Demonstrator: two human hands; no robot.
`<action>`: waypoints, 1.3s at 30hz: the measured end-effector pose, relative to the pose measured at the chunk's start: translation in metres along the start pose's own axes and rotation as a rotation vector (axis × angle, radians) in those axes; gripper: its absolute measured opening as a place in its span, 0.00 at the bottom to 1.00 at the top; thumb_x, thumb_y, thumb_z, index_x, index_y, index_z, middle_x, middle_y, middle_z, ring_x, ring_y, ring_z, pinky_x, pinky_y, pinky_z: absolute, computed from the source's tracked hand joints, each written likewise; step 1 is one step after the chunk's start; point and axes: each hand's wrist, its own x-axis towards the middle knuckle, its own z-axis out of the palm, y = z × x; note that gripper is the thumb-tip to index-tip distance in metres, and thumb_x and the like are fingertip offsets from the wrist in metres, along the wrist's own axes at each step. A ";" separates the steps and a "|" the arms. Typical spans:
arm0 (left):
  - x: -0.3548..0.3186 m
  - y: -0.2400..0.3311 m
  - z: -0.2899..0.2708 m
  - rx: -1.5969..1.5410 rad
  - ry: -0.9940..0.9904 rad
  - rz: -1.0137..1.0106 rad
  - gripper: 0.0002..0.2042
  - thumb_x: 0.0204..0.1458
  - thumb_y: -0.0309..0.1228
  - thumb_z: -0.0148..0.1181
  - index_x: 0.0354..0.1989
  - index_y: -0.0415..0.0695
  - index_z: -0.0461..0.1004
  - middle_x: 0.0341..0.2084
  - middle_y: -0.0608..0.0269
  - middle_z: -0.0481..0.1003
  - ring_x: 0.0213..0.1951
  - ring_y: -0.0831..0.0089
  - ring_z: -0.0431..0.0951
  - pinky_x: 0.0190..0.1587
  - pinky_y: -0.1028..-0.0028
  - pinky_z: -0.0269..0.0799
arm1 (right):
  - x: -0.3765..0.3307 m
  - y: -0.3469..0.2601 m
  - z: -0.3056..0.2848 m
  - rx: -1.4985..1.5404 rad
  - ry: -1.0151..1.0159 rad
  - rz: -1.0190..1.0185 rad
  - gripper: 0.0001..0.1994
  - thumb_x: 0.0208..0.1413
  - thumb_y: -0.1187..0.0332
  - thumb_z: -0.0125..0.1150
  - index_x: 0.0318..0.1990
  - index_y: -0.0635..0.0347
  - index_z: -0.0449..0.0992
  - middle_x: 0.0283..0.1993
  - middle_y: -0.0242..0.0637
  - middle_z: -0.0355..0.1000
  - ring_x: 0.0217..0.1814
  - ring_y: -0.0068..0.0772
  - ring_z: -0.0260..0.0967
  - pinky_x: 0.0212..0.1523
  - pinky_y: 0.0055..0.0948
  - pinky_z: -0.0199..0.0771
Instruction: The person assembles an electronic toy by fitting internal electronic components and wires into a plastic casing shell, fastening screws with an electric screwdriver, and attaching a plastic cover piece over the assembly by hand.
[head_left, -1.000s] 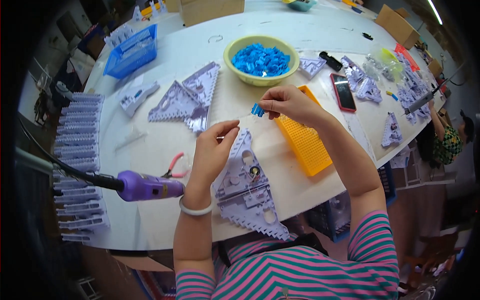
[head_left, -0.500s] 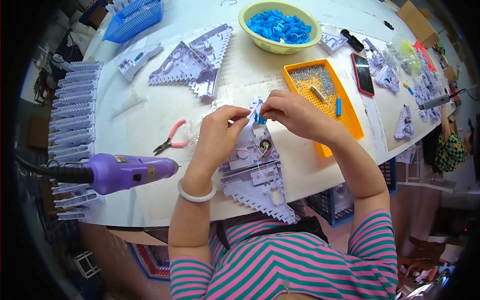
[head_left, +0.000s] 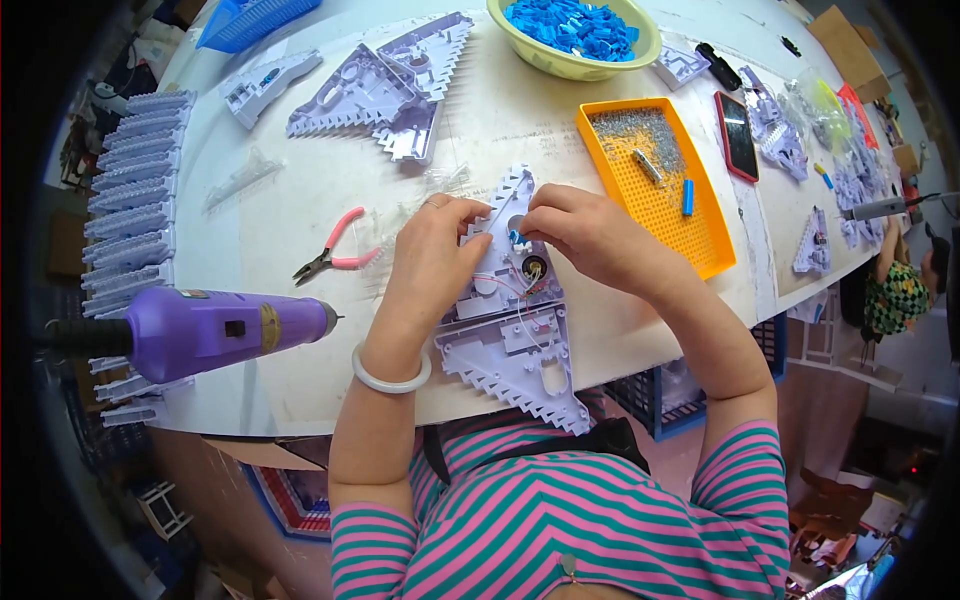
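Observation:
A lilac plastic half-housing (head_left: 500, 350) with jagged edges lies in front of me, its inside facing up. Thin wires and a round dark component (head_left: 534, 267) sit within it. My right hand (head_left: 590, 232) pinches a small blue plastic piece (head_left: 517, 237) at the upper part of the housing, the fingertips covering much of it. On the housing's left side rests my left hand (head_left: 432, 250), thumb and forefinger apart and nothing visible between them; its other fingers are partly hidden.
Pink-handled pliers (head_left: 340, 247) and a purple power screwdriver (head_left: 230, 330) are at left, beside stacked lilac parts (head_left: 135, 215). A yellow tray (head_left: 708, 235) of screws, a bowl (head_left: 600, 68) of blue pieces and a phone (head_left: 737, 137) stand right. More housings (head_left: 365, 95) lie beyond.
My right hand has brought the blue piece down onto the housing, so less of it shows. My left thumb and forefinger have spread apart. The whole view has shifted slightly.

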 end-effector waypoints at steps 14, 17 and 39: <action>0.002 0.004 0.001 0.082 0.008 0.016 0.14 0.47 0.24 0.67 0.45 0.42 0.83 0.38 0.52 0.78 0.42 0.57 0.80 0.49 0.62 0.76 | 0.000 -0.010 -0.007 -0.180 -0.033 -0.084 0.13 0.55 0.80 0.58 0.48 0.60 0.78 0.46 0.42 0.74 0.51 0.46 0.75 0.52 0.39 0.76; 0.002 0.004 0.001 0.076 -0.002 0.014 0.15 0.48 0.24 0.67 0.46 0.43 0.83 0.38 0.52 0.78 0.42 0.57 0.80 0.49 0.62 0.76 | 0.000 -0.012 -0.009 -0.223 -0.109 -0.067 0.14 0.55 0.81 0.57 0.48 0.60 0.77 0.47 0.42 0.73 0.53 0.46 0.74 0.54 0.39 0.75; 0.002 0.011 0.006 -0.010 -0.121 0.151 0.08 0.53 0.22 0.68 0.41 0.37 0.83 0.39 0.55 0.79 0.37 0.63 0.81 0.42 0.68 0.76 | -0.003 -0.001 -0.002 -0.160 -0.126 -0.025 0.09 0.60 0.72 0.62 0.47 0.58 0.79 0.42 0.40 0.73 0.46 0.45 0.76 0.44 0.40 0.77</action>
